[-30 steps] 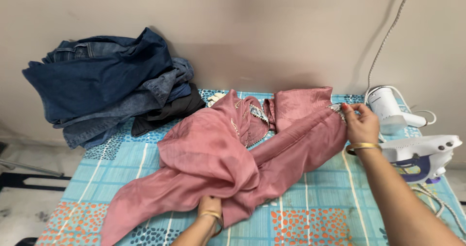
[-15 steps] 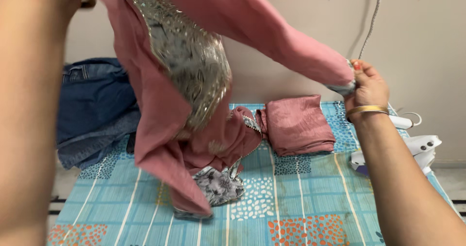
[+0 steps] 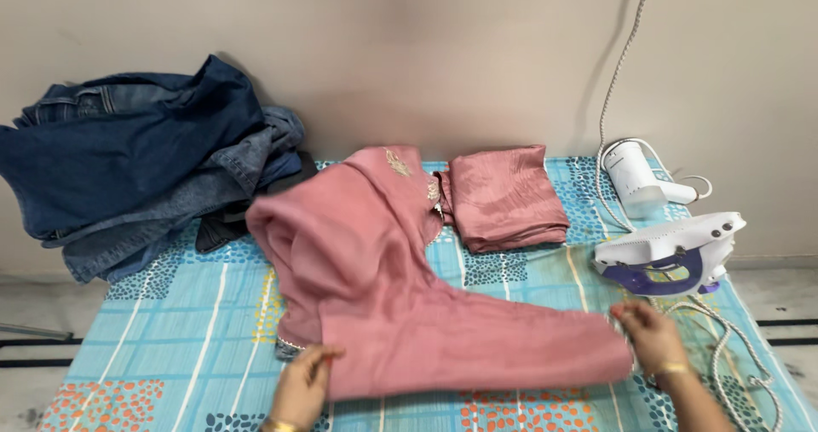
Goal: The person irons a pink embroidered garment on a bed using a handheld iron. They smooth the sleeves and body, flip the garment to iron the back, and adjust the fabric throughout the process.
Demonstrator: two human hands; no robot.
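Note:
A pink garment [image 3: 383,279] with gold embroidery near its neck lies spread across the patterned blue cloth [image 3: 170,330] on the bed. My left hand [image 3: 302,385] grips its lower edge near the front of the cloth. My right hand [image 3: 652,334] holds the end of its sleeve, stretched out to the right. A folded pink cloth [image 3: 504,198] lies just behind the garment, apart from both hands.
A heap of blue jeans [image 3: 136,155] sits at the back left against the wall. A white and purple iron [image 3: 669,253] rests at the right, its cord [image 3: 733,355] trailing near my right wrist. A white hair dryer [image 3: 639,181] lies behind the iron.
The garment was lifted high in the air and has come down flat on the cloth. Both hands dropped to the near edge, the sleeve now stretched to the right.

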